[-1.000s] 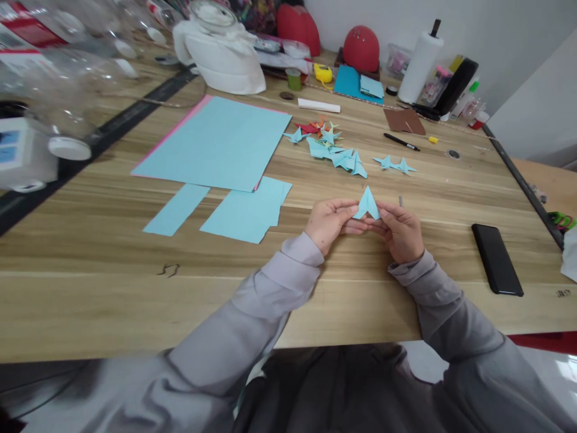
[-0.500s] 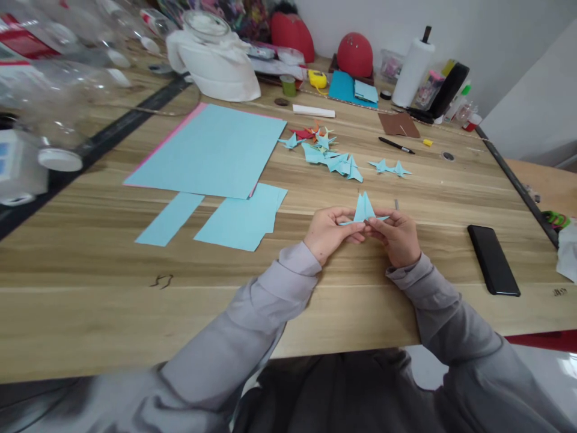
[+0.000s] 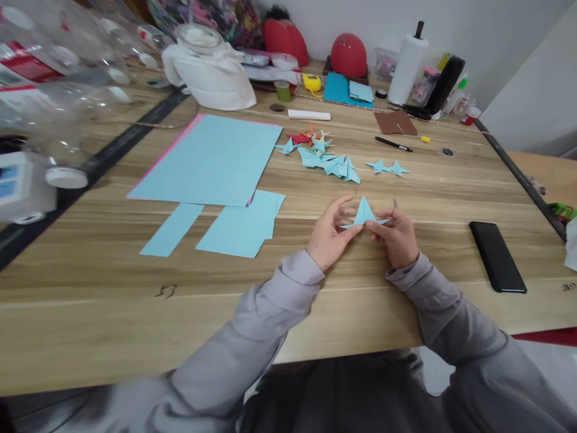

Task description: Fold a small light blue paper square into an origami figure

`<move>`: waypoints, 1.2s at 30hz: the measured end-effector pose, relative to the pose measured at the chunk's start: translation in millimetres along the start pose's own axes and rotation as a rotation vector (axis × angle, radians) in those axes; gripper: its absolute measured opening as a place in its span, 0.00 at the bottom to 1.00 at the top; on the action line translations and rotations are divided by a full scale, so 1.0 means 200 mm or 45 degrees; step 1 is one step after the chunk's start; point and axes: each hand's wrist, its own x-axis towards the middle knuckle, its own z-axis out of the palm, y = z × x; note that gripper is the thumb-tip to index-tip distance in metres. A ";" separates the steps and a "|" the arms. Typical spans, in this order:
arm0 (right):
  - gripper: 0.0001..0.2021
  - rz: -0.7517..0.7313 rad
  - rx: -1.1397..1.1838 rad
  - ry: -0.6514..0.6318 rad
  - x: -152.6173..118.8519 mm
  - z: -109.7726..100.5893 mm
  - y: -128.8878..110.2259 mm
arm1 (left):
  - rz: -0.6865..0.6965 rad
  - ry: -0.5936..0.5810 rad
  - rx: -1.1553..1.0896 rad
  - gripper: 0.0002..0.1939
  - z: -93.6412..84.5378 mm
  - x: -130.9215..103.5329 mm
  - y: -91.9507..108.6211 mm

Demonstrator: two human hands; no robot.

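A wide, light-brown wooden table with streaked grain point(image 3: 369, 307) is filling most of the frame. In the left half, above the centre line, a large, flat, light-blue paper sheet with pink edges showing beneath point(image 3: 211, 162) is lying on it. Just below this sheet, left of the frame centre, some smaller, straight-cut, light-blue paper pieces point(image 3: 237, 227) are overlapping each other. A heap of small folded paper figures, mostly light blue with some red and orange point(image 3: 333, 165), is resting above the centre of the frame. Farther left, a narrow, light-blue paper strip point(image 3: 172, 230) is lying slantwise. At the right side, a black rectangular phone point(image 3: 497, 257) is lying flat, well apart from the hands.

Near the centre of the frame, the left hand point(image 3: 328, 236) is pinching a light-blue, folded paper figure with a pointed top point(image 3: 364, 212), its thumb pressing at the lower edge. The right hand point(image 3: 399, 239) is gripping the same figure from the other side, with thumb and bent fingers (whether the figure is touching the table, I cannot tell). Above and to the right, a slim black pen point(image 3: 393, 144) is lying, and below it two tiny, light-blue, star-like paper figures point(image 3: 396, 168) are sitting side by side.
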 end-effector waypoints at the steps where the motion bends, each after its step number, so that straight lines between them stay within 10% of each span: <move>1: 0.26 -0.004 -0.014 -0.010 0.00 0.00 0.00 | 0.060 -0.017 0.049 0.32 0.00 0.00 -0.01; 6: 0.23 -0.083 -0.103 -0.098 0.00 0.00 0.02 | 0.103 -0.114 0.199 0.12 -0.02 0.01 -0.03; 23: 0.04 -0.776 -0.425 -0.192 -0.04 -0.01 0.06 | -0.109 0.193 -0.140 0.16 0.00 0.01 0.01; 36: 0.14 -0.212 0.007 -0.187 -0.04 0.00 0.02 | -0.103 0.117 -0.266 0.15 0.00 0.00 0.03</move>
